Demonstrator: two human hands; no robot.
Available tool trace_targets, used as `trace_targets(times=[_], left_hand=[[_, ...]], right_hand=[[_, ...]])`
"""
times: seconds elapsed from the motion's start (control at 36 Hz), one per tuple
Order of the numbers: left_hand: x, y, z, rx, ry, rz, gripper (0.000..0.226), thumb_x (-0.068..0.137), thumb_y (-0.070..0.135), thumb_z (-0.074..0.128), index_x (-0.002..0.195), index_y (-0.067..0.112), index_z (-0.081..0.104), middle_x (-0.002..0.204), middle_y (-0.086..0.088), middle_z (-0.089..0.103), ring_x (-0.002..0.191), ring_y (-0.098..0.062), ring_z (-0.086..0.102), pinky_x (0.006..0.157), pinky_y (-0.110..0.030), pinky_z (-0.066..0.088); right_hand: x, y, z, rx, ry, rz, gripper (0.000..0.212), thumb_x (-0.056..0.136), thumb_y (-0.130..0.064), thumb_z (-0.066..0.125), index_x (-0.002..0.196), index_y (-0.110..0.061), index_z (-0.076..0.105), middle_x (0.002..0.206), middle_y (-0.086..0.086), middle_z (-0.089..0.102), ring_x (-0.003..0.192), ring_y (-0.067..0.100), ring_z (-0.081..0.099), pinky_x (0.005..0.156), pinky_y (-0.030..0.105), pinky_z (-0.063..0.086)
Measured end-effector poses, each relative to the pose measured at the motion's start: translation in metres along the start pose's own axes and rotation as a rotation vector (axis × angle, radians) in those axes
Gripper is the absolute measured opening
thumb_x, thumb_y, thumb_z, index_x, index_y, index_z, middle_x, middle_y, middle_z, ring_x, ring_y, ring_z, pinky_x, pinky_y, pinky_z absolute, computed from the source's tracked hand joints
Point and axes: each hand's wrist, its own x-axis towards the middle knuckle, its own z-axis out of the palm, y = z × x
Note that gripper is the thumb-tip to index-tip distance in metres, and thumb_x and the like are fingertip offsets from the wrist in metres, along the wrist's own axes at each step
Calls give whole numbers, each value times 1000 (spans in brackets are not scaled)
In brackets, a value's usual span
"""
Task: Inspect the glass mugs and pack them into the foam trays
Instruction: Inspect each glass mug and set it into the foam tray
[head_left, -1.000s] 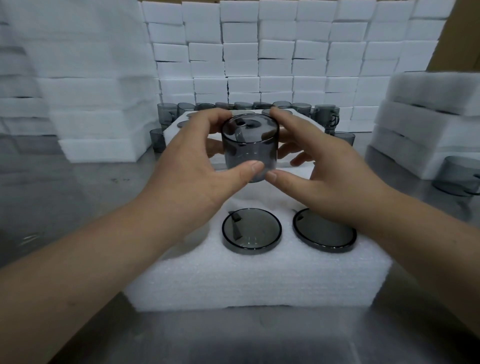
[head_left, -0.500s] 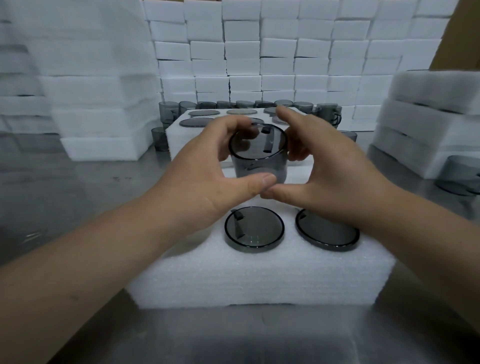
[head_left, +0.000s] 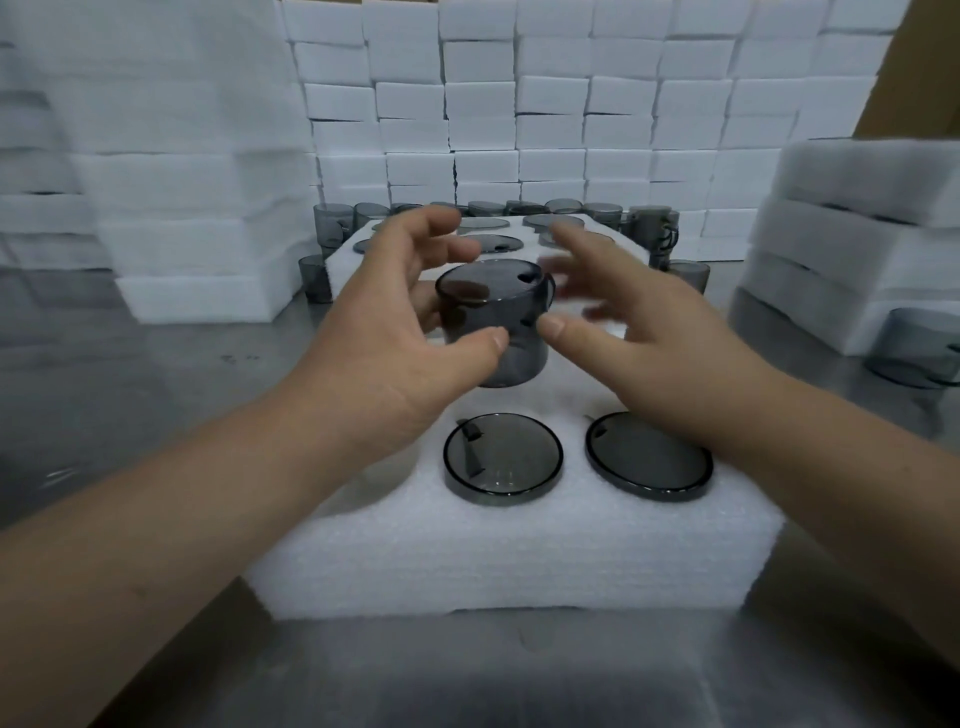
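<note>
Right hand fingers motion-blurred; contact with mug indeterminate. Left hand hid mug's left wall. Far-right mug cut by frame edge.

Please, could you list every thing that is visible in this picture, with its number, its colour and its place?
Near foam tray: one, white, on the table before the person.
Seated mugs: two, smoky grey, sunk side by side in the near tray's front row.
Held mug: one, smoky grey, over the near tray, between the hands.
Far foam tray: one, white, behind the near tray, with several grey mugs in it.
Loose mugs: several, grey, on the table around the far tray.
Lone mug: one, grey, far right.
Foam stacks: many, white, at left, right and back.
Table: one, grey metal.
Left hand: holds the held mug, thumb on its side.
Right hand: blurred, fingers spread, beside that mug.
</note>
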Motion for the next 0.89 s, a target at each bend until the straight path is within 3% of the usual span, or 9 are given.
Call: trace_targets(times=[0.14, 0.22, 0.33, 0.42, 0.53, 0.61, 0.72, 0.78, 0.89], left_hand=[[0, 1, 0, -98, -33, 14, 49, 66, 10, 57, 106, 33, 39, 115, 10, 51, 103, 1, 60, 82, -18, 48], [-1, 2, 1, -94, -57, 14, 44, 69, 13, 58, 105, 31, 41, 113, 14, 54, 108, 3, 57, 86, -15, 47], [-2, 1, 1, -48, -39, 8, 42, 70, 17, 60, 105, 34, 44, 114, 19, 57, 109, 4, 57, 95, -15, 43], [0, 0, 0, 8, 18, -3, 41, 75, 15, 67, 103, 38, 47, 111, 20, 58, 102, 5, 59, 90, -11, 45], [1, -2, -2, 63, 68, -4, 34, 87, 6, 61, 96, 37, 52, 103, 23, 59, 82, 10, 63, 75, -5, 45], [1, -2, -2, 136, 64, 10, 38, 89, 6, 58, 98, 42, 52, 97, 31, 58, 86, 17, 60, 76, 0, 40], [1, -2, -3, 258, -27, -50, 47, 92, 12, 54, 98, 57, 45, 107, 32, 55, 102, 15, 52, 87, 0, 34], [0, -2, -4, 267, -62, -90, 47, 91, 18, 55, 97, 63, 43, 117, 26, 54, 114, 9, 48, 92, -6, 32], [0, -1, -3, 260, -81, -152, 35, 72, 38, 49, 91, 66, 43, 105, 36, 53, 108, 14, 49, 91, -10, 33]], right_hand=[[0, -1, 0, 44, 34, -18, 47, 77, -50, 62, 121, -38, 52, 98, -26, 54, 85, -6, 55, 74, 8, 45], [1, -4, 1, 104, 92, -40, 39, 62, -59, 59, 98, -43, 51, 92, -17, 57, 74, 0, 57, 73, 14, 48], [1, -1, 1, 185, 173, -7, 43, 51, -62, 62, 89, -43, 52, 81, -15, 57, 63, -1, 54, 65, 13, 47], [1, 1, 1, 178, 197, -34, 30, 64, -45, 75, 84, -41, 53, 71, -15, 54, 56, -2, 49, 59, 10, 42], [2, 2, 3, 142, 178, -62, 31, 76, -19, 74, 83, -43, 54, 70, -14, 57, 59, 3, 57, 64, 15, 47], [2, 3, 4, 164, 161, -53, 34, 78, -14, 72, 85, -42, 55, 69, -18, 60, 62, 3, 60, 66, 16, 47], [-1, -1, 2, 220, 129, -51, 17, 73, -24, 62, 78, -40, 58, 68, -11, 67, 70, 16, 68, 74, 36, 56], [-2, -1, 1, 267, 95, -57, 15, 74, -23, 56, 76, -37, 60, 66, -15, 68, 67, 9, 68, 70, 30, 57], [-3, -2, 2, 331, 47, -64, 14, 74, -19, 54, 77, -32, 61, 62, -19, 66, 61, 3, 67, 61, 15, 52]])
